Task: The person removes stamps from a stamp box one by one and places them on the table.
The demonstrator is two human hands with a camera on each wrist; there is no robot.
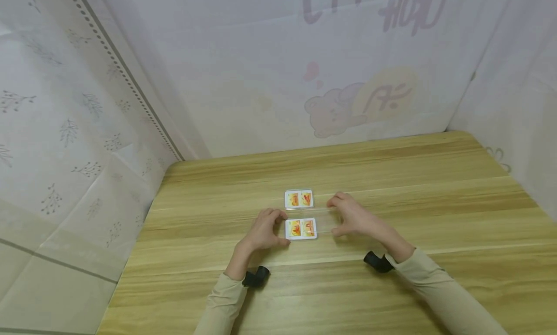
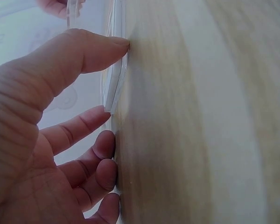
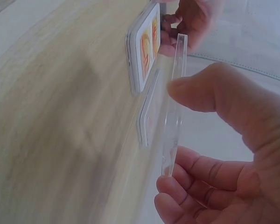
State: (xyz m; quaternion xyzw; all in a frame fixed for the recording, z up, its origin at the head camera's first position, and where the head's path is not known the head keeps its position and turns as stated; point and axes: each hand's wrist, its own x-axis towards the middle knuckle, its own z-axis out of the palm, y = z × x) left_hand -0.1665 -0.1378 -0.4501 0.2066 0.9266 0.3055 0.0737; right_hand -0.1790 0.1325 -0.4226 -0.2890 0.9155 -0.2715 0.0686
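Observation:
Two flat, clear-edged cases with white cards and orange-yellow pictures lie on the wooden table [image 1: 435, 195], one behind the other. My left hand [image 1: 263, 231] holds the near card case [image 1: 301, 228] between thumb and index finger, at opposite edges; its other fingers are curled beside it. The far card case [image 1: 299, 198] lies just beyond, with no hand on it. My right hand [image 1: 354, 216] grips a clear plastic lid [image 3: 172, 126] by two opposite edges, thumb at one and fingers at the other. The lid is raised above the table, and its left end is near the near card case.
A white patterned curtain [image 1: 243, 83] hangs behind the table, and another patterned cloth [image 1: 87, 132] hangs at the left. Black wrist mounts [image 1: 256, 277] sit at both sleeves. Bare wood lies around the two cases.

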